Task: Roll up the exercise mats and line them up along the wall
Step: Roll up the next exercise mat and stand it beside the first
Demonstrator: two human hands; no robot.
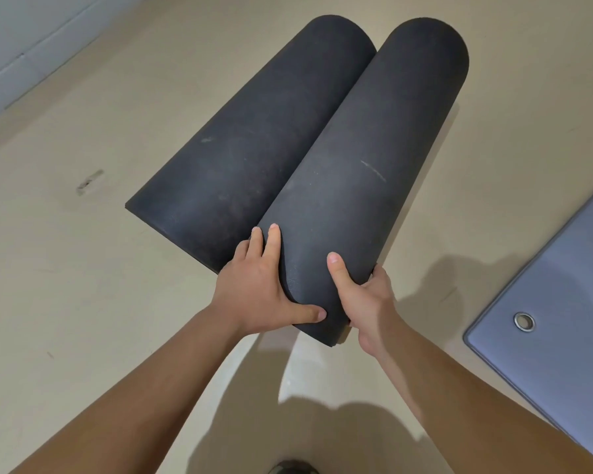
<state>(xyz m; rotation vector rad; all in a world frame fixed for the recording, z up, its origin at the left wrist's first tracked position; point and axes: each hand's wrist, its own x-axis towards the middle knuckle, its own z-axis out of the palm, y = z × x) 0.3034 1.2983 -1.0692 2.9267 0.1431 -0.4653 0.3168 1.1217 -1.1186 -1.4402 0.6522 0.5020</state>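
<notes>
Both hands on the held roll (367, 159), a black mat wound into a fat cylinder, near end lifted toward me and far end pointing away. I can't tell whether the far end touches the floor (83, 285).

Left hand (257, 289) cups the roll's left flank, fingers fanned up the side and thumb laid across the near end. Right hand (367, 302) clamps the other flank, thumb on top, fingers wrapped underneath and out of sight.

Handling, my read:
- Thick, soft, matte foam, so grippy rather than slick, light for its bulk, not fragile.
- Likely to spring open if I loosen off; I can't see where its outer edge lies.
- One end alone gives poor control. I'd shift a hand to the middle or hug it from below before carrying.

Second roll (254, 138): same black stuff, touching the held roll's left side and parallel to it, with a flat flap on the floor at its near corner. I can't tell whether they're two mats or one mat wound from both ends.

Other things:
- Blue-grey mat (562, 302), right of the held roll and well apart, lies flat and unrolled with a metal eyelet (524, 321) near its corner.
- Wall (31, 35), far left of the held roll, beyond the second roll. That roll is in the way, so I'd lift the held roll over or go round.
- Shoe tip (291, 468), below the held roll's near end.
</notes>
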